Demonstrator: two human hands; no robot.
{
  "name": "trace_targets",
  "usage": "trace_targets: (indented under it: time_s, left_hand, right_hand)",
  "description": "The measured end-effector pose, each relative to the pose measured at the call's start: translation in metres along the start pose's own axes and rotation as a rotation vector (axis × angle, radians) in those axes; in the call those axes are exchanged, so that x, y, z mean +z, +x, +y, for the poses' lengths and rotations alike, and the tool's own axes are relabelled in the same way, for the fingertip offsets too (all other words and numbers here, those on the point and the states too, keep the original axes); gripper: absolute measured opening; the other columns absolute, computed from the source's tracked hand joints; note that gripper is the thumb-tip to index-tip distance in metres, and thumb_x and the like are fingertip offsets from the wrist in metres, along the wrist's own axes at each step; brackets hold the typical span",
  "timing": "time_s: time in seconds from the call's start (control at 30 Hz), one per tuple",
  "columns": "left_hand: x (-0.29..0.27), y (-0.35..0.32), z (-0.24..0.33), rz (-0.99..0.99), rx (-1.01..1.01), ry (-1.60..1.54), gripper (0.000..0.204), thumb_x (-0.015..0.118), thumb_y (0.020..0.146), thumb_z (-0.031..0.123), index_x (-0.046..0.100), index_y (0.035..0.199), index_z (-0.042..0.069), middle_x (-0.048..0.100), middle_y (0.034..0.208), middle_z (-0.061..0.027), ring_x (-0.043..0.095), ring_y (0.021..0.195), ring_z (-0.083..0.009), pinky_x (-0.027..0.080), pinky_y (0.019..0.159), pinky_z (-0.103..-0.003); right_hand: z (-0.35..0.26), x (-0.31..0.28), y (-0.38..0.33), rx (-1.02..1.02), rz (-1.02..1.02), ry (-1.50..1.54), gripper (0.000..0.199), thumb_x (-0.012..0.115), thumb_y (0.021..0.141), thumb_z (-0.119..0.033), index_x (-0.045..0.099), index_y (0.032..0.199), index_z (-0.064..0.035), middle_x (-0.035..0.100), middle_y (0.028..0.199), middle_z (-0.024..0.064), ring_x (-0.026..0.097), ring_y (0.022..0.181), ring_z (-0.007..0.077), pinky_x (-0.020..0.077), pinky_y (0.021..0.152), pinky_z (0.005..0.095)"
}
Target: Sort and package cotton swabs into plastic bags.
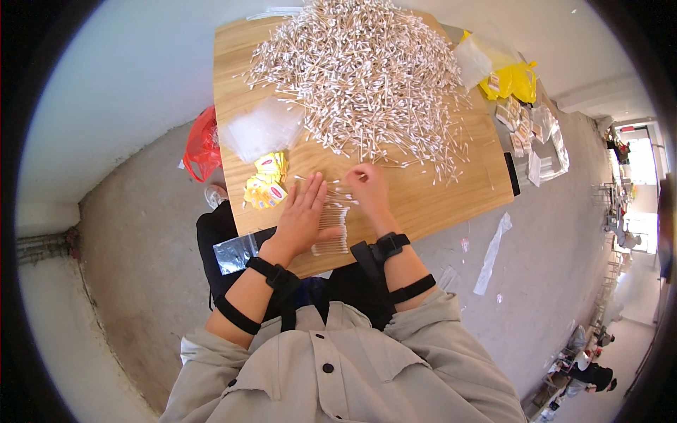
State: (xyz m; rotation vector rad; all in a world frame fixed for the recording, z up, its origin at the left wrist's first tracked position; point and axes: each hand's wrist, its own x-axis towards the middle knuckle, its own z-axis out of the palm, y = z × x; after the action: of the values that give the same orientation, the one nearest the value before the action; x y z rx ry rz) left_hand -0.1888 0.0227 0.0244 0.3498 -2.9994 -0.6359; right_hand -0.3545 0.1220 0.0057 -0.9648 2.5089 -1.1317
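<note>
My left hand (303, 215) lies flat at the near part of the wooden table, its fingers stretched out and together, the thumb reaching over a row of cotton swabs (336, 233). Those swabs lie side by side, stacked in a neat column toward my body. Just right of it, my right hand (369, 189) has its fingers curled into a pinch; what is between the fingertips is too small to make out. A few loose swabs (341, 199) lie askew between the two hands. Beyond them spreads a large heap of cotton swabs (363, 77).
Clear plastic bags (262, 129) and yellow printed cards (266, 190) lie at the table's left. A red bag (203, 146) hangs beside the left edge. Past the right edge are a yellow bag (518, 81) and small packs (518, 127). A silvery packet (235, 254) is near my left forearm.
</note>
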Motion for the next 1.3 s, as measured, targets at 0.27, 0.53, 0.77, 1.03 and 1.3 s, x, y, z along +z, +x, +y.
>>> trace_targets:
  time_s: [0.27, 0.53, 0.77, 1.03, 1.3]
  left_hand:
    - [-0.012, -0.005, -0.011, 0.014, -0.082, 0.017, 0.105, 0.067, 0.075, 0.058, 0.022, 0.147, -0.004, 0.019, 0.155, -0.0194, 0.015, 0.146, -0.0316, 0.013, 0.117, -0.047]
    - [-0.001, 0.000, -0.003, 0.007, -0.095, 0.056, 0.102, 0.068, 0.074, 0.058, 0.025, 0.148, 0.003, 0.018, 0.156, -0.0197, 0.015, 0.145, -0.0330, 0.014, 0.117, -0.049]
    - [-0.008, -0.004, -0.008, -0.038, -0.039, 0.037, 0.095, 0.065, 0.079, 0.055, 0.024, 0.149, 0.006, 0.014, 0.156, -0.0198, 0.014, 0.145, -0.0336, 0.015, 0.116, -0.049]
    - [-0.011, -0.011, -0.012, -0.049, 0.035, 0.080, 0.096, 0.066, 0.075, 0.059, 0.031, 0.147, 0.007, 0.018, 0.155, -0.0206, 0.017, 0.145, -0.0342, 0.016, 0.116, -0.049]
    - [-0.009, 0.007, 0.005, 0.000, -0.041, 0.019, 0.103, 0.073, 0.067, 0.057, 0.032, 0.146, 0.006, 0.018, 0.155, -0.0195, 0.016, 0.145, -0.0336, 0.017, 0.116, -0.048]
  right_hand:
    - [0.055, -0.049, -0.018, 0.459, 0.424, 0.610, 0.020, 0.064, 0.086, -0.007, 0.061, 0.105, -0.0047, 0.061, 0.092, 0.0074, 0.058, 0.064, 0.0137, 0.0485, 0.058, 0.0269]
    - [0.006, -0.028, -0.026, 0.019, 0.133, 0.090, 0.026, 0.065, 0.082, -0.007, 0.063, 0.107, -0.0116, 0.057, 0.095, 0.0090, 0.062, 0.079, 0.0206, 0.0504, 0.068, 0.0320]
    - [0.007, -0.019, -0.015, 0.066, 0.114, -0.029, 0.004, 0.064, 0.084, -0.014, 0.065, 0.087, -0.0121, 0.059, 0.091, 0.0060, 0.061, 0.077, 0.0267, 0.0496, 0.067, 0.0380]
    - [0.008, -0.008, 0.000, 0.009, 0.178, -0.065, 0.004, 0.063, 0.085, -0.013, 0.065, 0.088, -0.0116, 0.059, 0.085, 0.0079, 0.060, 0.075, 0.0256, 0.0491, 0.066, 0.0363]
    - [-0.009, 0.001, -0.014, -0.071, -0.010, 0.277, 0.011, 0.060, 0.087, -0.011, 0.068, 0.094, -0.0113, 0.059, 0.081, 0.0086, 0.060, 0.074, 0.0245, 0.0487, 0.065, 0.0338]
